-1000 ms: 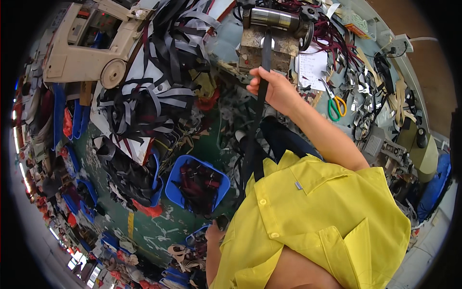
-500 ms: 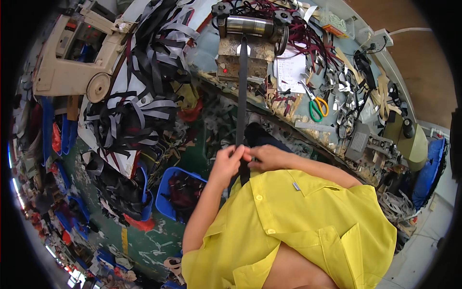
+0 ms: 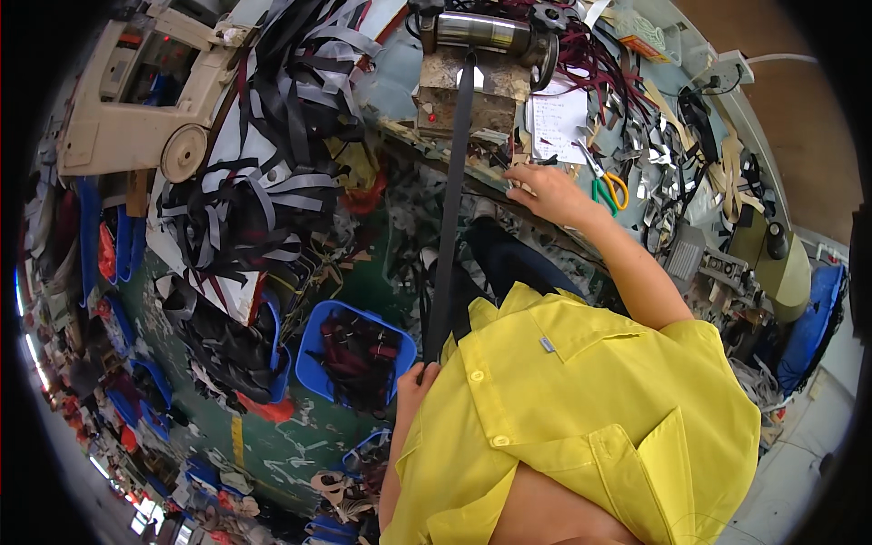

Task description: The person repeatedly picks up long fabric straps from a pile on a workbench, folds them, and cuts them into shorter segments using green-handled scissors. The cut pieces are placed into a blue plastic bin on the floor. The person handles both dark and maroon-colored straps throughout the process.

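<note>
A long dark strap (image 3: 455, 182) runs taut from the roller machine (image 3: 481, 33) at the far edge down toward my body. At its lower end my left hand (image 3: 413, 389) is closed, low beside the yellow shirt; the strap passes into its fingers, partly hidden. My right hand (image 3: 550, 193) reaches over the near edge of the bench, fingers apart and holding nothing I can see. Small scraps lie around its fingertips. To its right lie scissors (image 3: 610, 193) with one green and one orange handle. Behind it is a sheet of written paper (image 3: 558, 125).
A blue basket (image 3: 312, 361) with dark red and black pieces stands on the green floor. Heaped grey and black straps (image 3: 263, 204) cover the left table. Dark red cords (image 3: 590, 54) and metallic scraps litter the bench. A beige machine (image 3: 118, 145) stands far left.
My hands have parted. The left has gone down toward my body along with the strap's lower end; the right has let go and moved forward and right to the bench edge.
</note>
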The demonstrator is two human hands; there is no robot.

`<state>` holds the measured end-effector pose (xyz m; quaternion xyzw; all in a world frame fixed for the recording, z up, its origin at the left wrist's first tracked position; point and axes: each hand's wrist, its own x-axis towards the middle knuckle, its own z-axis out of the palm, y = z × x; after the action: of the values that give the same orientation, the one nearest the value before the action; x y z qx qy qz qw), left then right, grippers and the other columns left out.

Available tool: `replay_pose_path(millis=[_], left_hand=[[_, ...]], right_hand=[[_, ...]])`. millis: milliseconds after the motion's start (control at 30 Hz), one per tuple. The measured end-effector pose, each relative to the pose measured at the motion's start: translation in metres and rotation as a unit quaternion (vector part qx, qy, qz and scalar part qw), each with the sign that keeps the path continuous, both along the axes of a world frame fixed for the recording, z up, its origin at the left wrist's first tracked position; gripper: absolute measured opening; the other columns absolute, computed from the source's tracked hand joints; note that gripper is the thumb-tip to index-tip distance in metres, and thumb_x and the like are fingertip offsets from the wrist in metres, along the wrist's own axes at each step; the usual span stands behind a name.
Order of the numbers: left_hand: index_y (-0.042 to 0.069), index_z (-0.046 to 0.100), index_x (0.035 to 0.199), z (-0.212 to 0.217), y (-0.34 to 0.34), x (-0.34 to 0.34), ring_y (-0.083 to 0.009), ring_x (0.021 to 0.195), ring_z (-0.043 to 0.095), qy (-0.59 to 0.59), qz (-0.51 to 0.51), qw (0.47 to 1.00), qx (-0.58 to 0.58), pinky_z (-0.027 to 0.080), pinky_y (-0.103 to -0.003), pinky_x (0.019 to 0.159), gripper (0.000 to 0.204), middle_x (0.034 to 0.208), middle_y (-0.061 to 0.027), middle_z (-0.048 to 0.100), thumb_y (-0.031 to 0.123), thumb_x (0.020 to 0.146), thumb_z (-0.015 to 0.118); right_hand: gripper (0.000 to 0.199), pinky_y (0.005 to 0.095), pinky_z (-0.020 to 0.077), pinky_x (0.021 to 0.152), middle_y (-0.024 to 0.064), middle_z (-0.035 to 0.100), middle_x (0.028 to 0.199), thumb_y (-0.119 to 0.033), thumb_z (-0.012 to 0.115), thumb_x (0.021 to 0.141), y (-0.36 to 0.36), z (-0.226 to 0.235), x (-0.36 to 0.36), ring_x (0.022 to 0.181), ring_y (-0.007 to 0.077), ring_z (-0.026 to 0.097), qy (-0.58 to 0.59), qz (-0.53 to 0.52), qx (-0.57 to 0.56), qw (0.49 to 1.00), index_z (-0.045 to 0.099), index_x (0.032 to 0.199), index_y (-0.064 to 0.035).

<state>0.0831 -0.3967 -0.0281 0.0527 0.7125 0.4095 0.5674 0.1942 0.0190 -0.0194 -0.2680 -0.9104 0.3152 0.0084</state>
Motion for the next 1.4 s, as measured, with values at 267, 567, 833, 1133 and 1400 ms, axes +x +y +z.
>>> replay_pose_path(millis=[267, 567, 833, 1133, 1400], left_hand=[[-0.003, 0.052, 0.071, 0.031, -0.019, -0.005, -0.0025, 0.058, 0.038, -0.010, -0.039, 0.998, -0.058, 0.032, -0.024, 0.048, 0.025, 0.057, 0.0029, 0.046, 0.013, 0.089, 0.057], [-0.003, 0.052, 0.071, 0.035, -0.019, -0.005, -0.0022, 0.058, 0.037, -0.017, -0.060, 0.994, -0.094, 0.031, -0.023, 0.048, 0.025, 0.057, 0.0033, 0.045, 0.014, 0.089, 0.057], [-0.003, 0.052, 0.071, 0.027, -0.015, 0.003, -0.0023, 0.057, 0.037, -0.029, -0.061, 0.991, -0.119, 0.031, -0.023, 0.048, 0.025, 0.057, 0.0033, 0.045, 0.014, 0.089, 0.057], [-0.002, 0.052, 0.071, 0.029, 0.004, 0.007, -0.0024, 0.057, 0.037, -0.034, -0.043, 0.989, -0.139, 0.031, -0.023, 0.048, 0.025, 0.057, 0.0033, 0.046, 0.015, 0.089, 0.057], [-0.002, 0.052, 0.071, 0.025, 0.016, 0.014, -0.0025, 0.057, 0.038, -0.040, -0.032, 0.986, -0.161, 0.031, -0.023, 0.047, 0.025, 0.057, 0.0033, 0.046, 0.015, 0.089, 0.056]], right_hand=[[0.026, 0.0404, 0.0488, 0.071, 0.0159, 0.065, 0.088, -0.021, 0.060, 0.083, 0.038, 0.027, 0.003, 0.082, 0.0318, 0.063, -0.016, -0.014, -0.007, 1.000, 0.060, 0.103, -0.0031], [0.022, 0.0338, 0.0493, 0.067, 0.0148, 0.066, 0.082, -0.019, 0.062, 0.084, 0.092, 0.056, 0.009, 0.073, 0.0256, 0.064, 0.069, -0.162, 0.021, 0.984, 0.063, 0.099, -0.0026], [0.022, 0.0264, 0.0466, 0.063, 0.0109, 0.066, 0.075, -0.020, 0.061, 0.084, 0.147, 0.060, 0.003, 0.066, 0.0146, 0.061, 0.162, -0.267, 0.029, 0.950, 0.064, 0.094, -0.0012], [0.031, 0.0241, 0.0455, 0.068, 0.0039, 0.066, 0.080, -0.030, 0.058, 0.088, 0.218, 0.054, -0.022, 0.074, 0.0095, 0.058, 0.208, -0.265, -0.076, 0.939, 0.066, 0.095, -0.0007], [0.036, 0.0237, 0.0433, 0.072, 0.0030, 0.064, 0.081, -0.034, 0.058, 0.087, 0.240, 0.063, -0.079, 0.077, 0.0095, 0.055, 0.107, -0.180, -0.155, 0.966, 0.064, 0.094, 0.0011]])
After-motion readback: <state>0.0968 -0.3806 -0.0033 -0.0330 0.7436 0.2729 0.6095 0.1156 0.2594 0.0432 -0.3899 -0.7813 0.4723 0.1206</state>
